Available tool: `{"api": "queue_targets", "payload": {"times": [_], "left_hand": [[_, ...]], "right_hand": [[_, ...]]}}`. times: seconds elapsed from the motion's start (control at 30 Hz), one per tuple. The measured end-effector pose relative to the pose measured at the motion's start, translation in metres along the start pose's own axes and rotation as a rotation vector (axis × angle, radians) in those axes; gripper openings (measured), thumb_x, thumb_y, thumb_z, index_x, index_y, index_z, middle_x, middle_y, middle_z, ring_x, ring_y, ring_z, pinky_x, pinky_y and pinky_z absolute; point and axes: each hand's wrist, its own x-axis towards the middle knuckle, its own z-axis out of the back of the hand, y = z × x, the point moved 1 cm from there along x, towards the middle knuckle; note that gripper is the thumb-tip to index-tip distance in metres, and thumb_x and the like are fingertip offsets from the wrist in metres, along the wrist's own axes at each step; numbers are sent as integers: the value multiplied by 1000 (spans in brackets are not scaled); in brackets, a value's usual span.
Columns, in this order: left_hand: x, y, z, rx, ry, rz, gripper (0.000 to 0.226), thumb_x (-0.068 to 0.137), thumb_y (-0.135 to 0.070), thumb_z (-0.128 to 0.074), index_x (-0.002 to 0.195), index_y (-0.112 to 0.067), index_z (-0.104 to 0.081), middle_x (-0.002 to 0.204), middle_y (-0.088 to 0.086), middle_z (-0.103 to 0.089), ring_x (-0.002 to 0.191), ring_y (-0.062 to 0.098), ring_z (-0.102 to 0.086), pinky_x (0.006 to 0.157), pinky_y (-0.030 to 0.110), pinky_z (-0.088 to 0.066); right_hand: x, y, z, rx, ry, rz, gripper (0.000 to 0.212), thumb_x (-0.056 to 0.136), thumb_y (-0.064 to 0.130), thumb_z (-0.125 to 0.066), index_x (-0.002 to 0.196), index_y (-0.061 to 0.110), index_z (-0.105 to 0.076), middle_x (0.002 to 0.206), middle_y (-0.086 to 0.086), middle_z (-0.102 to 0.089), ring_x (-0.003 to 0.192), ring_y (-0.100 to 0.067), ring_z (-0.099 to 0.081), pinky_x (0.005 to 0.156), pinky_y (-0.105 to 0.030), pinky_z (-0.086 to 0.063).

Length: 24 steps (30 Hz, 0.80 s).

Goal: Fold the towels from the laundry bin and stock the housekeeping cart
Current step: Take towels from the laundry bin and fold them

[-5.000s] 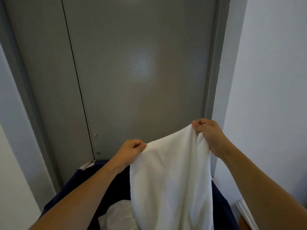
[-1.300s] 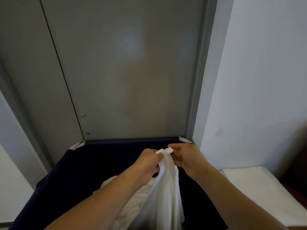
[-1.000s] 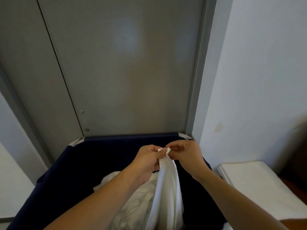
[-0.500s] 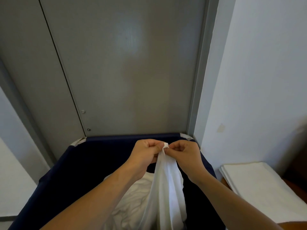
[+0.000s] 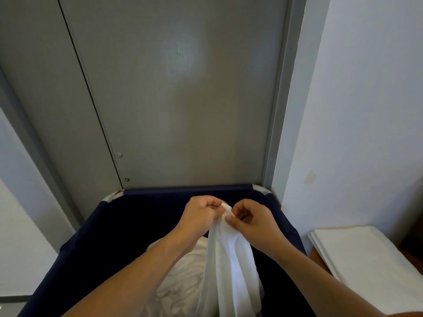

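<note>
The left hand (image 5: 201, 213) and the right hand (image 5: 248, 219) meet above the middle of the laundry bin (image 5: 98, 243), both closed in a pinch on the top edge of one white towel (image 5: 229, 266). The left grips the bunched corner in curled fingers; the right holds it between thumb and forefinger, its other fingers loosely curled. The towel hangs straight down from this shared point in a narrow, doubled drape, its lower end out of view at the near edge.

Below it, more crumpled white towels (image 5: 180, 277) lie loose in the dark blue bin, which stands against a grey door (image 5: 183, 99). To the right, on an orange-brown surface, a stack of folded towels (image 5: 366, 261) lies flat.

The grip is small and holds only the corners. If the edges are not matched, the fold is likely to come out skewed. A slip of either pinch would probably drop the towel back among the unfolded ones. The hanging end could also drag a loose towel upward.
</note>
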Motion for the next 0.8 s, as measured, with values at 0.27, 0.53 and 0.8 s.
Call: {"api": "queue_targets", "payload": {"times": [0.27,0.53,0.8], "left_hand": [[0,2,2,57,-15,-38,23,103,-13,-54,96,-23,-74,94,1,-76,93,18,-72,85,33,-60],[13,-17,13,140,-40,-123,25,103,-12,-53,92,-24,-73,94,-2,-75,95,17,-70,83,27,-56],[35,-55,33,349,-108,-316,28,100,-5,-55,86,-24,-70,86,-6,-74,77,5,-67,71,21,-53]], "right_hand": [[0,-20,-5,-173,133,38,14,89,30,-76,83,37,-65,93,15,-66,90,-6,-63,85,-27,-55],[15,-27,-22,-242,240,19,17,97,28,-65,104,17,-75,115,15,-62,99,-4,-61,87,-17,-50],[46,3,0,-157,31,22,19,98,21,-64,91,8,-77,84,4,-68,77,-15,-61,74,-24,-49]]}}
